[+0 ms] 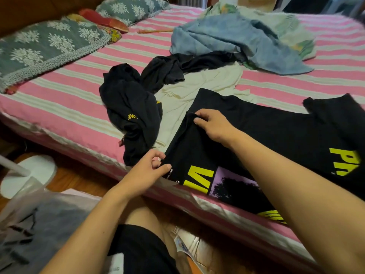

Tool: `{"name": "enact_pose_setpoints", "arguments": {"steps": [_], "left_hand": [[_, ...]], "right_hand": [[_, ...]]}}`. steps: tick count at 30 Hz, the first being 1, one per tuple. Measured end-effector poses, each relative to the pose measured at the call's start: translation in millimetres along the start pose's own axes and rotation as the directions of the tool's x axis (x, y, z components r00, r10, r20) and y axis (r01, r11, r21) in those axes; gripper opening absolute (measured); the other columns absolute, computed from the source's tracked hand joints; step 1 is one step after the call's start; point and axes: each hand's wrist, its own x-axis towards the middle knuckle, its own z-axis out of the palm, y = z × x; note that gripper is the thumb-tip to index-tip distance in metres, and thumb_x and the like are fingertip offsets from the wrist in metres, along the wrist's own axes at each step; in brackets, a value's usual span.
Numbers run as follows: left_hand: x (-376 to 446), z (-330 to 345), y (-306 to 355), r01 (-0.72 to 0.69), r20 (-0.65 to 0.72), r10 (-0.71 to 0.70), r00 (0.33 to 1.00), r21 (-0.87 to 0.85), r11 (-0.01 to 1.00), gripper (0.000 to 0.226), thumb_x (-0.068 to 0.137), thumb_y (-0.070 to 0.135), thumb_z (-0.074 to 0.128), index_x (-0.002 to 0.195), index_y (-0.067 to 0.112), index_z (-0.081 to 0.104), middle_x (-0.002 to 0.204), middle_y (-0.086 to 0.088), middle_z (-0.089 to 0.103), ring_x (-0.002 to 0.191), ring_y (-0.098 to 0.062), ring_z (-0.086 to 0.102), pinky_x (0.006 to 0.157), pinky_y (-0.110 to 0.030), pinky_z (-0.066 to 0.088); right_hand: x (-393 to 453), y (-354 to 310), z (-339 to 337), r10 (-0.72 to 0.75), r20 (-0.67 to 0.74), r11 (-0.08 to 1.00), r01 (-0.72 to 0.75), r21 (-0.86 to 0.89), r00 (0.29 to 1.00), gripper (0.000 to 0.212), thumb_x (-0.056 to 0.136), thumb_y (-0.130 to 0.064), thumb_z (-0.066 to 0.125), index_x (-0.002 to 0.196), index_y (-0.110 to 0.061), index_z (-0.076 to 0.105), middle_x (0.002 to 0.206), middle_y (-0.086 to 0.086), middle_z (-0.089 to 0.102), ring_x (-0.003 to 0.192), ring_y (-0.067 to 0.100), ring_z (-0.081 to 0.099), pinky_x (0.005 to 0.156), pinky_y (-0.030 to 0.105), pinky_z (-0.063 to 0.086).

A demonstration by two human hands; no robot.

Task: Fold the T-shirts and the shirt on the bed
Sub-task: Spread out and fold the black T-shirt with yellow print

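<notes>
A bed in pink and cream stripes, strewn with clothes, and me at its near edge.

My black printed T-shirt lies spread flat along the bed's near edge, its yellow and purple print facing up. My left hand pinches its corner right at the edge; my right hand pinches a raised fold farther in. Just left of it sits a crumpled black T-shirt; a cream garment lies partly under both, with another dark garment behind. A blue shirt is heaped toward the far edge. Grey patterned pillows rest at the bed's left end.
</notes>
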Motion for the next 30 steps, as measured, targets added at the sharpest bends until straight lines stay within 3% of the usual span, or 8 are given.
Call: {"name": "enact_pose_setpoints", "arguments": {"steps": [5, 9, 14, 16, 18, 20, 23, 30], "left_hand": [[-2.7, -9.8, -4.8, 0.102, 0.075, -0.107, 0.991, 0.066, 0.993, 0.033, 0.096, 0.051, 0.061, 0.119, 0.028, 0.059, 0.111, -0.001, 0.07, 0.106, -0.004, 0.063, 0.097, -0.033, 0.047], [-1.9, 4.3, -0.3, 0.13, 0.062, -0.134, 0.989, 0.065, 0.989, 0.049, 0.101, 0.038, 0.06, 0.146, 0.026, 0.048, 0.126, 0.001, 0.06, 0.117, 0.0, 0.052, 0.093, -0.019, 0.036], [14.6, 14.4, 10.0, 0.054, -0.143, -0.01, 0.99, 0.301, 0.952, 0.085, 0.086, 0.053, 0.073, 0.157, 0.034, 0.028, 0.146, 0.005, 0.034, 0.136, -0.017, 0.03, 0.113, -0.037, 0.031], [22.6, 9.9, 25.5, -0.076, -0.128, 0.083, 0.988, 0.054, 0.996, 0.092, 0.082, 0.047, 0.08, 0.156, 0.041, 0.026, 0.149, 0.017, 0.033, 0.135, -0.005, 0.033, 0.112, -0.03, 0.032], [30.8, 3.0, 39.6, -0.127, -0.018, 0.126, 0.992, -0.183, 0.975, 0.087, 0.08, 0.035, 0.085, 0.152, 0.043, 0.037, 0.142, 0.013, 0.053, 0.128, -0.002, 0.052, 0.106, -0.027, 0.043], [36.1, -5.1, 50.5, -0.099, 0.1, 0.127, 0.987, -0.252, 0.963, 0.063, 0.082, 0.022, 0.085, 0.138, 0.029, 0.057, 0.12, 0.002, 0.072, 0.115, -0.012, 0.067, 0.098, -0.032, 0.053], [31.3, -17.2, 53.9, -0.049, 0.248, 0.067, 0.966, -0.079, 0.996, 0.016, 0.091, 0.019, 0.076, 0.107, 0.017, 0.074, 0.101, 0.003, 0.078, 0.099, -0.011, 0.073, 0.09, -0.034, 0.057], [-4.3, -16.0, 13.6, 0.073, 0.185, -0.072, 0.98, -0.001, 0.997, 0.026, 0.103, 0.033, 0.058, 0.115, 0.016, 0.074, 0.11, 0.003, 0.077, 0.107, -0.016, 0.071, 0.106, -0.043, 0.049]], "right_hand": [[5.9, -1.4, 8.3, 0.019, 0.042, 0.999, -0.018, -0.034, 0.999, 0.013, 0.098, -0.015, 0.061, 0.096, -0.015, 0.074, 0.091, -0.003, 0.071, 0.083, 0.008, 0.061, 0.08, 0.023, 0.048], [-2.9, -1.4, 15.0, -0.006, 0.052, 1.0, 0.005, 0.006, 0.999, 0.013, 0.097, -0.014, 0.062, 0.099, -0.013, 0.074, 0.095, 0.002, 0.073, 0.086, 0.012, 0.064, 0.087, 0.032, 0.052], [-23.9, -16.6, -11.3, -0.081, 0.055, 0.994, 0.076, 0.084, 0.995, 0.017, 0.096, -0.01, 0.062, 0.1, -0.02, 0.076, 0.096, -0.005, 0.076, 0.094, 0.009, 0.07, 0.09, 0.025, 0.055], [-32.2, -33.6, -25.9, -0.135, 0.073, 0.985, 0.126, 0.122, 0.988, 0.021, 0.097, -0.007, 0.062, 0.098, -0.023, 0.075, 0.092, -0.011, 0.076, 0.09, 0.001, 0.069, 0.084, 0.016, 0.052], [-38.7, -49.7, -38.9, -0.173, 0.118, 0.98, 0.158, 0.121, 0.978, 0.024, 0.097, -0.005, 0.061, 0.1, -0.024, 0.075, 0.092, -0.014, 0.076, 0.09, -0.002, 0.068, 0.081, 0.012, 0.049], [-43.0, -60.1, -48.5, -0.187, 0.151, 0.98, 0.173, 0.1, 0.971, 0.024, 0.098, -0.006, 0.061, 0.1, -0.025, 0.075, 0.094, -0.015, 0.076, 0.091, -0.001, 0.069, 0.081, 0.013, 0.049], [-42.5, -63.6, -53.7, -0.17, 0.107, 0.983, 0.162, 0.084, 0.98, 0.025, 0.098, -0.008, 0.062, 0.096, -0.03, 0.074, 0.091, -0.019, 0.075, 0.087, -0.006, 0.067, 0.078, 0.009, 0.047], [0.8, -11.0, 0.4, 0.073, 0.124, 0.982, -0.05, -0.181, 0.99, 0.011, 0.095, -0.021, 0.068, 0.088, -0.027, 0.073, 0.088, -0.009, 0.072, 0.086, 0.011, 0.066, 0.087, 0.03, 0.05]]}}
